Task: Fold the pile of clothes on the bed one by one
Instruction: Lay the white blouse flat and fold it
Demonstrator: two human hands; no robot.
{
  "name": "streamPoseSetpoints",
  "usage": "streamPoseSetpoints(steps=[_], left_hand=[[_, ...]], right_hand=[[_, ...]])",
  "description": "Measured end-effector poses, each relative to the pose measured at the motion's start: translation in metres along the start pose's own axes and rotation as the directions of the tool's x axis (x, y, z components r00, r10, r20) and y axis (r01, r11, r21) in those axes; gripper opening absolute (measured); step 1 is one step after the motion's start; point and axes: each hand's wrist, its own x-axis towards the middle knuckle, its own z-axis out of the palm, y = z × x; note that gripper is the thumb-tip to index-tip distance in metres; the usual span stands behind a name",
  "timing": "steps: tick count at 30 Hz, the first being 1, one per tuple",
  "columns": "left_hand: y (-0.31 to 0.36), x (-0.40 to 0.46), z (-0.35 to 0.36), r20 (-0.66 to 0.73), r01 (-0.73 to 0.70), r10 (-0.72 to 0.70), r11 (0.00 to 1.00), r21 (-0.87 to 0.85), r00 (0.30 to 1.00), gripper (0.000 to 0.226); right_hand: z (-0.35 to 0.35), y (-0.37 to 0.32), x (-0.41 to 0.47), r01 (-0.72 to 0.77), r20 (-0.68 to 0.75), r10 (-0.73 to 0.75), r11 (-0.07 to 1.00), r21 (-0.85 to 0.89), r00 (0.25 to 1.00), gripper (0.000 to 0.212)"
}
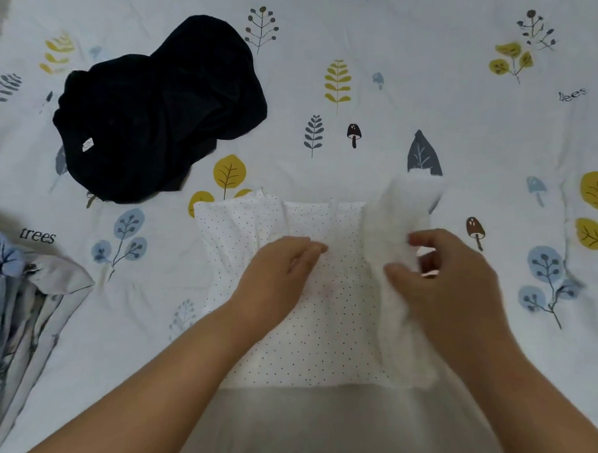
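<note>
Closest to the person, a white dotted garment [329, 314] lies spread on the bed sheet [457, 116], its near edge by the bare forearms. The left hand [276, 278] rests flat on the middle of it, fingers straight and pressing the cloth down. The right hand [447, 274] pinches the garment's right side between thumb and curled fingers, that flap lifted off the bed and blurred (too blurred to make out its edge). At the left edge sits a stack of pale blue and grey clothes [23, 300]. Farther off, up and left, a dark crumpled garment [159, 112] lies in a heap, well apart from both hands.
</note>
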Motion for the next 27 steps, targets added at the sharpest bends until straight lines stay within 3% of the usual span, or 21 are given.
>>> streamPoseSetpoints(steps=[2, 4, 6, 8, 12, 16, 20, 24, 27], left_hand=[[0.012, -0.001, -0.016, 0.023, 0.109, -0.107, 0.961, -0.255, 0.994, 0.031], [0.014, 0.002, -0.031, 0.111, 0.248, -0.223, 0.827, -0.505, 0.969, 0.041], [0.013, 0.006, -0.042, 0.218, 0.395, -0.333, 0.689, -0.608, 0.917, 0.046], [0.012, 0.009, -0.043, 0.258, 0.474, -0.401, 0.681, -0.558, 0.879, 0.043], [0.008, 0.020, -0.021, 0.164, 0.437, -0.406, 0.850, -0.293, 0.899, 0.039], [0.016, 0.031, 0.008, 0.090, 0.392, -0.385, 0.917, -0.072, 0.918, 0.069], [0.021, 0.038, 0.024, 0.048, 0.360, -0.357, 0.923, -0.139, 0.933, 0.062], [0.022, 0.026, 0.008, -0.098, 0.194, -0.206, 0.974, -0.116, 0.974, 0.043], [0.015, 0.008, -0.017, -0.292, 0.068, -0.086, 0.995, -0.072, 0.953, 0.033]], right_hand=[[0.021, -0.017, -0.013, 0.071, 0.052, -0.071, 0.997, 0.008, 0.996, 0.028], [0.046, -0.030, -0.026, 0.163, 0.104, -0.159, 0.986, -0.034, 0.982, 0.031], [0.070, -0.037, -0.037, 0.301, 0.149, -0.282, 0.945, -0.128, 0.948, 0.030], [0.085, -0.036, -0.043, 0.370, 0.166, -0.342, 0.910, -0.186, 0.925, 0.031], [0.086, -0.017, -0.041, 0.300, 0.122, -0.274, 0.874, -0.383, 0.954, 0.040], [0.070, 0.010, -0.028, 0.130, 0.105, -0.084, 0.798, -0.589, 0.991, 0.053], [0.063, 0.021, -0.023, 0.097, 0.202, 0.015, 0.841, -0.532, 0.979, 0.056], [0.059, 0.020, -0.029, 0.172, 0.171, -0.109, 0.893, -0.415, 0.979, 0.048], [0.061, 0.017, -0.037, 0.264, 0.133, -0.232, 0.898, -0.353, 0.964, 0.041]])
